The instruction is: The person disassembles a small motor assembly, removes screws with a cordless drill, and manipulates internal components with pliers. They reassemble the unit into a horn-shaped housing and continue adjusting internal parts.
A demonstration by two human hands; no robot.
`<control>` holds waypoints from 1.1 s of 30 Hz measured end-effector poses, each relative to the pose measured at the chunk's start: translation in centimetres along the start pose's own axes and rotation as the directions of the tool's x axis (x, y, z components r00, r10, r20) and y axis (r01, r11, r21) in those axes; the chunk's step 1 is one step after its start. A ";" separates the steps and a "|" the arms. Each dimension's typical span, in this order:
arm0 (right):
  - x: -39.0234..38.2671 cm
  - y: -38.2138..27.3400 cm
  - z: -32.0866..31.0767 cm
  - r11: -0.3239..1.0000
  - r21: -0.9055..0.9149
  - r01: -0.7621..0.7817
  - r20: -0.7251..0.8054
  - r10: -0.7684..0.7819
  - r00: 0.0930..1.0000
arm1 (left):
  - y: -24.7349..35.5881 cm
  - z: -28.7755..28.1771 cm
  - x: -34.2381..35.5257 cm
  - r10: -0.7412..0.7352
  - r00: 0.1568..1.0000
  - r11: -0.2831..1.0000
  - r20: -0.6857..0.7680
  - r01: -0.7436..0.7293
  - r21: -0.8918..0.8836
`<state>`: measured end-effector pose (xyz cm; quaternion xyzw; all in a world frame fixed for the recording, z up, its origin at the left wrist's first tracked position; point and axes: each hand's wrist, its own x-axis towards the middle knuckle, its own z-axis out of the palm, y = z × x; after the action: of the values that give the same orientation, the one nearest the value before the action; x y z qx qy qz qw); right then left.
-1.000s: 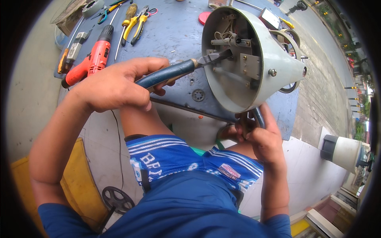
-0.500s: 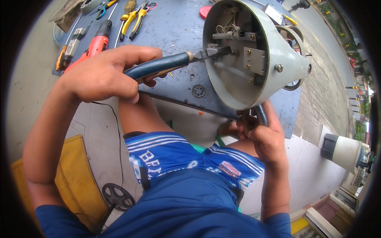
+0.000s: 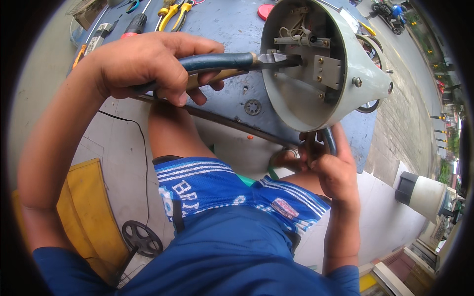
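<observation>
A grey, cone-shaped metal housing (image 3: 353, 91) lies on its side on the blue worktable, its round open end facing left. Inside it show a metal bracket (image 3: 328, 71), white wires (image 3: 295, 32) and several brass-coloured screws. My left hand (image 3: 140, 64) is wrapped round pliers (image 3: 224, 61) with dark blue grips, handles spread. Their jaws reach into the opening, by a small fastener at the back wall; whether they bite on it I cannot tell. Beneath the housing, my right hand (image 3: 335, 170) grips a second blue-handled pair of pliers (image 3: 329, 140), whose jaws are hidden behind the housing.
Yellow-handled pliers (image 3: 181, 16), a red and black power drill (image 3: 136, 24) and a red lid (image 3: 265, 11) lie toward the far side of the worktable (image 3: 217, 32). A black cable (image 3: 140, 130) hangs at left. A white bucket-shaped container (image 3: 428, 191) stands at right.
My left hand has shifted right, and its pliers lie more level, handles wider apart. The housing appears slightly farther right and up. My right hand keeps its grip. A motorcycle shows at the top right.
</observation>
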<state>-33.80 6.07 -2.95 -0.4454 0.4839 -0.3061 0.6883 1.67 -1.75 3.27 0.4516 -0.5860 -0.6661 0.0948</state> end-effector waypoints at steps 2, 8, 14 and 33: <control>0.0 0.0 0.0 1.000 -0.002 0.010 -0.003 -0.010 1.000 | 0.3 0.2 0.0 -0.014 1.000 0.995 -0.002 0.014 0.094; 0.1 -0.3 0.0 1.000 -0.031 0.006 0.000 -0.006 1.000 | -0.3 1.9 -1.0 0.338 0.922 0.560 -0.187 -0.037 0.828; 0.3 -0.2 0.3 1.000 0.021 0.002 -0.009 -0.001 1.000 | -1.1 3.7 -1.2 0.596 0.780 0.114 -0.191 0.154 0.981; 0.5 0.2 0.4 0.999 0.045 0.024 -0.001 -0.024 1.000 | 3.2 1.8 -0.1 0.077 0.966 0.489 -0.247 0.179 0.853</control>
<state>-33.21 5.85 -3.28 -0.4357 0.4718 -0.3252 0.6941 -0.82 -1.39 5.89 0.5355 -0.8106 -0.2183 -0.0922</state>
